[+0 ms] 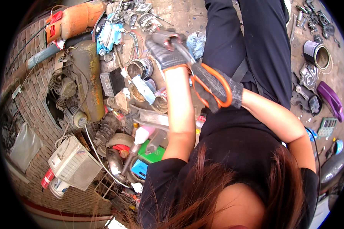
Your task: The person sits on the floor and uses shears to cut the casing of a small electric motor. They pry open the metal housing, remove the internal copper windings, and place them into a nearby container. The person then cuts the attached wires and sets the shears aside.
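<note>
My left hand (pixel 168 54), in a dark grey glove with an orange cuff edge, is closed around a short hollow metal cylinder (pixel 166 38) with reddish-brown patches. My right hand (pixel 218 86), gloved in grey with orange bands showing around it, grips a long grey metal tool (pixel 184 52). The tool's tip reaches the cylinder's open end. Its exact kind is unclear, and whether the orange bands belong to the tool or the glove cannot be told. Both hands are held in front of my lap, left of my dark trousers (pixel 252 45).
Open cans (pixel 140 69) and scrap parts crowd the left side. Beyond them lie an orange gas cylinder (pixel 74 21) and a rusty yellowish tank (pixel 88 78) by a brick surface. At right are a dark can (pixel 316 54), a purple curved piece (pixel 330 100) and loose metal parts.
</note>
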A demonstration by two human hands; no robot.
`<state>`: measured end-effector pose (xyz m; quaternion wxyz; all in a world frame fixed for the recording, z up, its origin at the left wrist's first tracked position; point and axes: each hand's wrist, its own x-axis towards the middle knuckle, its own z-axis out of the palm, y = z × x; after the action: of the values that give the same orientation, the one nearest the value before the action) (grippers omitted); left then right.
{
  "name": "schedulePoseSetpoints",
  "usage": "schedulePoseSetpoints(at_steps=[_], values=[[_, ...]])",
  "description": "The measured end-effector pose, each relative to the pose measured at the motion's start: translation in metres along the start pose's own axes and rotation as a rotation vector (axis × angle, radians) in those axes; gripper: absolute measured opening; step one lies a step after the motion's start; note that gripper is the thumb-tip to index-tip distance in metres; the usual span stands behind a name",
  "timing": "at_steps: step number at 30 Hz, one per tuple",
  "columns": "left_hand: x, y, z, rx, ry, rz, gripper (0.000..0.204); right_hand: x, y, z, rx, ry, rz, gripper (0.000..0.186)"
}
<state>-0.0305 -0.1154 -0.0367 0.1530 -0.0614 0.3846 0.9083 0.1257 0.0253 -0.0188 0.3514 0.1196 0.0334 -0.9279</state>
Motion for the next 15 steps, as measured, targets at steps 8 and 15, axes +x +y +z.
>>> schedulePoseSetpoints(at_steps=[8,15], values=[[0.007,-0.007,0.003,-0.027,0.064,-0.144,0.04,-0.027,-0.03,0.014,0.243,-0.162,0.106,0.034],[0.003,0.009,-0.022,-0.025,0.061,-0.151,0.045,-0.03,-0.019,0.016,0.273,-0.293,0.1,0.038]])
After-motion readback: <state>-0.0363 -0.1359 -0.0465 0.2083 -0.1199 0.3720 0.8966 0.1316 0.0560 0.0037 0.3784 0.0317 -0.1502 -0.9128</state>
